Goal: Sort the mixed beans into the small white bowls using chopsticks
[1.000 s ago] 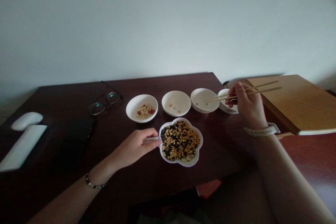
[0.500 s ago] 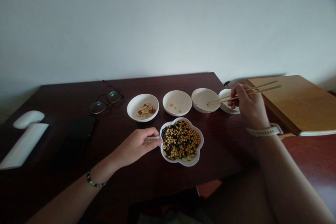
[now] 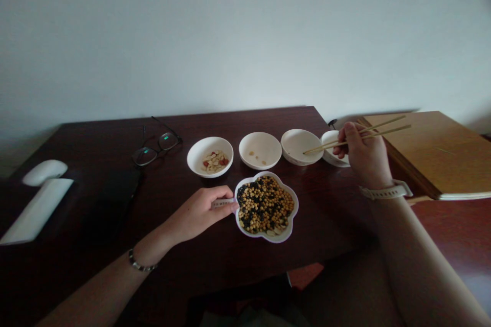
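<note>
Pinched in my left hand (image 3: 203, 212) is the handle of a white flower-shaped dish (image 3: 295, 205), filled with mixed black and yellow beans (image 3: 264, 202) and a few pale flat pieces near its front rim. My right hand (image 3: 362, 150) holds a pair of wooden chopsticks (image 3: 368, 134); their tips are over the third white bowl (image 3: 301, 138). Whether the tips hold anything is too small to tell. A white bowl (image 3: 194, 156) on the left contains pale slices and reddish pieces (image 3: 215, 161). Several small yellowish bits lie in the second bowl (image 3: 260, 140). My right hand partly hides the rightmost bowl (image 3: 330, 139).
Black-framed glasses (image 3: 157, 148) lie at the back left of the dark table (image 3: 107, 130). A white mouse-like object (image 3: 45, 172), a long white object (image 3: 36, 210) and a dark flat object (image 3: 111, 204) are nearer the left. A lighter wooden surface (image 3: 445, 153) adjoins at right.
The view has shifted very slightly, so everything sits a few pixels to the right. Both hands keep their grips, and the chopstick tips stay over the third bowl.
</note>
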`<act>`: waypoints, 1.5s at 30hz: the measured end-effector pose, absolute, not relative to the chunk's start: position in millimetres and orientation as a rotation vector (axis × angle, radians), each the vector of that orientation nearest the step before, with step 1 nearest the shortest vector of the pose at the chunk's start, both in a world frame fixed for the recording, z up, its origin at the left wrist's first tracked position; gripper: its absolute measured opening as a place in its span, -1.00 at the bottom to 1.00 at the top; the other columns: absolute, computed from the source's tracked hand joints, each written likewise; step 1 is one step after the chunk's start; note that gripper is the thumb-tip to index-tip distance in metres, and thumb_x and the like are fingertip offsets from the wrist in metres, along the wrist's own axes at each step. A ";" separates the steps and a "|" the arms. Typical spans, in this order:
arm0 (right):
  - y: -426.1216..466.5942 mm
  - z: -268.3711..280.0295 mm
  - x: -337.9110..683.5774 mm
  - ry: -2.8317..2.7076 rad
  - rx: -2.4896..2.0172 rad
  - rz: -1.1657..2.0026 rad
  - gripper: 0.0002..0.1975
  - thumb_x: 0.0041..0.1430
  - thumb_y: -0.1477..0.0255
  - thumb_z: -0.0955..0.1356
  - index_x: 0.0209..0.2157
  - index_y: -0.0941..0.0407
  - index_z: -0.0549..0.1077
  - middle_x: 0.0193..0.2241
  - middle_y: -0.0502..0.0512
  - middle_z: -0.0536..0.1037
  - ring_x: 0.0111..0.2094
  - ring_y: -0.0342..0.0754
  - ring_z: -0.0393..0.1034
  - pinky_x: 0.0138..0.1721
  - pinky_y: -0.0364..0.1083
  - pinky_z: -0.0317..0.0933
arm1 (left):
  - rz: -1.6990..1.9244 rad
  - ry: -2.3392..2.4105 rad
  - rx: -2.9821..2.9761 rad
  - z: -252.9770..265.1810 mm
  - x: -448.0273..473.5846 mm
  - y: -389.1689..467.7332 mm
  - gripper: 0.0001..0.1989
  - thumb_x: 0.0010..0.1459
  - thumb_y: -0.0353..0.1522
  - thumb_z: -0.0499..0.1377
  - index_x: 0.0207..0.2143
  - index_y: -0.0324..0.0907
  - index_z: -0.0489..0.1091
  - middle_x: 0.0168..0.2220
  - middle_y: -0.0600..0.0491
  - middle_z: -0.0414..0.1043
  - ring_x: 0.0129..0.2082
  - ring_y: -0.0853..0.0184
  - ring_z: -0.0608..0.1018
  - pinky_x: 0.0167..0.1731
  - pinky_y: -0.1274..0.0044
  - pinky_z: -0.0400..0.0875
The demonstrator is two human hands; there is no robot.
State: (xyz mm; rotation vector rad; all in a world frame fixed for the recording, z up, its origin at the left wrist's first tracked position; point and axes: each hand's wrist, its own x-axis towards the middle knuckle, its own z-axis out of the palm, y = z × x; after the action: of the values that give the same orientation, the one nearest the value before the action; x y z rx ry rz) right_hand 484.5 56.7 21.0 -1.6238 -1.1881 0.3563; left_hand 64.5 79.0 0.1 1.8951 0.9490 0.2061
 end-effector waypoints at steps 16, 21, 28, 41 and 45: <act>58.6 20.5 483.3 -1.200 -1.620 0.386 -0.58 0.56 0.19 0.29 -0.42 0.02 0.45 -0.63 -0.01 0.50 -0.64 -0.10 0.34 -0.59 -0.11 0.16 | 0.218 0.944 1.874 3.4 65.9 77.8 -0.59 0.44 -0.01 0.21 -0.22 -0.17 0.53 -0.40 0.14 0.40 -0.39 0.36 0.37 -0.38 0.54 0.18; 56.9 26.1 482.3 -1.121 -1.536 0.331 -0.57 0.55 0.17 0.30 -0.43 0.04 0.44 -0.62 0.02 0.49 -0.66 -0.10 0.31 -0.62 -0.09 0.12 | 0.234 0.941 1.881 1.7 64.6 78.0 -0.59 0.44 0.00 0.21 -0.22 -0.16 0.53 -0.41 0.15 0.38 -0.40 0.37 0.36 -0.38 0.55 0.18; 38.3 41.8 505.9 -0.885 -1.408 -0.011 -0.63 0.50 0.23 0.32 -0.43 0.06 0.43 -0.60 0.03 0.40 -0.65 -0.10 0.33 -0.63 -0.08 0.13 | 0.235 0.938 1.897 1.3 64.5 78.1 -0.58 0.45 0.00 0.20 -0.20 -0.17 0.53 -0.39 0.14 0.42 -0.39 0.37 0.38 -0.36 0.54 0.20; 37.2 39.2 459.7 -0.819 -1.186 0.379 -0.61 0.36 0.19 0.45 -0.49 0.08 0.39 -0.50 0.02 0.41 -0.64 -0.18 0.30 -0.70 -0.14 0.01 | 0.257 0.935 1.897 -0.6 64.6 76.7 -0.60 0.43 -0.01 0.22 -0.23 -0.16 0.52 -0.41 0.16 0.37 -0.40 0.38 0.36 -0.38 0.54 0.17; 29.0 34.6 416.4 -0.983 -1.225 0.810 -0.60 0.45 0.12 0.41 -0.42 0.06 0.43 -0.52 -0.01 0.40 -0.62 -0.18 0.24 -0.70 -0.19 -0.05 | 0.243 0.929 1.885 1.2 64.4 75.8 -0.61 0.44 -0.03 0.22 -0.23 -0.17 0.51 -0.42 0.17 0.35 -0.40 0.38 0.36 -0.38 0.54 0.17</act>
State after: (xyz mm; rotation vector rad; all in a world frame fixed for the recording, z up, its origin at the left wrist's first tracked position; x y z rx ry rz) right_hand 416.4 29.0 34.6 -1.2251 -0.9828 0.8100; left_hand 64.4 75.8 1.2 1.8848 0.9286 0.2425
